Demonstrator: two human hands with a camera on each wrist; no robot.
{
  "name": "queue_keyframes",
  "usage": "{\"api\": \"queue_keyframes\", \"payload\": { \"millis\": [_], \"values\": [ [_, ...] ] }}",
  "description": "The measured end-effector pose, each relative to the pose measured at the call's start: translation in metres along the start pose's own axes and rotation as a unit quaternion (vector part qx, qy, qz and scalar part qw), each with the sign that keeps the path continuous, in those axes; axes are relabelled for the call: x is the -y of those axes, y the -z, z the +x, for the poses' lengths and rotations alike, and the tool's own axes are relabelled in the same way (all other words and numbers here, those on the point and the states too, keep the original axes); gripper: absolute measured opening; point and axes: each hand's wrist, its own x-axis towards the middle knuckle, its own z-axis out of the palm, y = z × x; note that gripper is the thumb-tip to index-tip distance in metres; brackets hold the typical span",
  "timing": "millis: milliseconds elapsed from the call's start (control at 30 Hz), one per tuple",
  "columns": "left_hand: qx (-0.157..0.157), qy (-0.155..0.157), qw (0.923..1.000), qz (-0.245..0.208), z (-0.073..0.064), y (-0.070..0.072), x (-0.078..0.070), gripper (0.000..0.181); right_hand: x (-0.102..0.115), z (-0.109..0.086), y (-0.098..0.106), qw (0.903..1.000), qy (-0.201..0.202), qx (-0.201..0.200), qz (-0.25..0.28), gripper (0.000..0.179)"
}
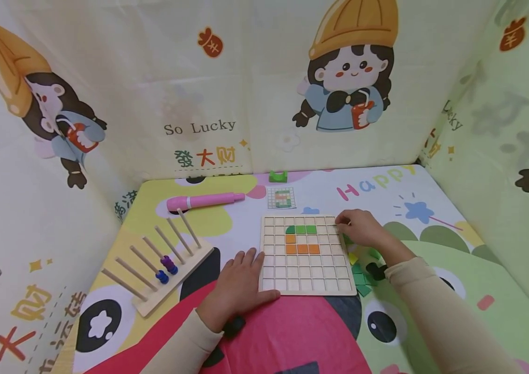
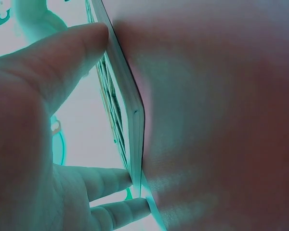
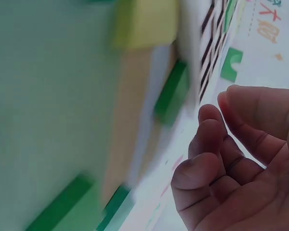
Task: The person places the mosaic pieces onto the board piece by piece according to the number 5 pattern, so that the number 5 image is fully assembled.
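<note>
A wooden grid board (image 1: 306, 270) lies flat, with several green tiles (image 1: 300, 229) in one row and orange tiles (image 1: 302, 249) below them. My left hand (image 1: 241, 283) rests at its left front corner, fingers extended; in the left wrist view the thumb (image 2: 62, 53) touches the board's edge. At the upper right edge is my right hand (image 1: 360, 227), its fingers curled. The right wrist view shows its thumb and fingertips close together, with no piece visible between them. Loose green tiles (image 1: 362, 278) and a yellow tile (image 1: 353, 258) lie along the board's right side.
A small pattern card (image 1: 281, 198) lies behind the board, with a green stand (image 1: 278, 177) beyond it. To the left are a pink pen-like stick (image 1: 206, 201) and a wooden peg rack (image 1: 175, 275) with blue and purple beads. Printed cloth walls (image 1: 255, 93) surround the table.
</note>
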Motion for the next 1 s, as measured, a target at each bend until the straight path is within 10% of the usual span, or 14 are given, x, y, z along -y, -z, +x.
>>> {"api": "queue_keyframes", "payload": {
  "millis": [1000],
  "values": [
    [-0.009, -0.007, 0.9999, 0.0, -0.001, 0.0, -0.001, 0.107, -0.02, -0.021, 0.003, 0.9994, 0.013, 0.009, -0.031, 0.017]
  ]
}}
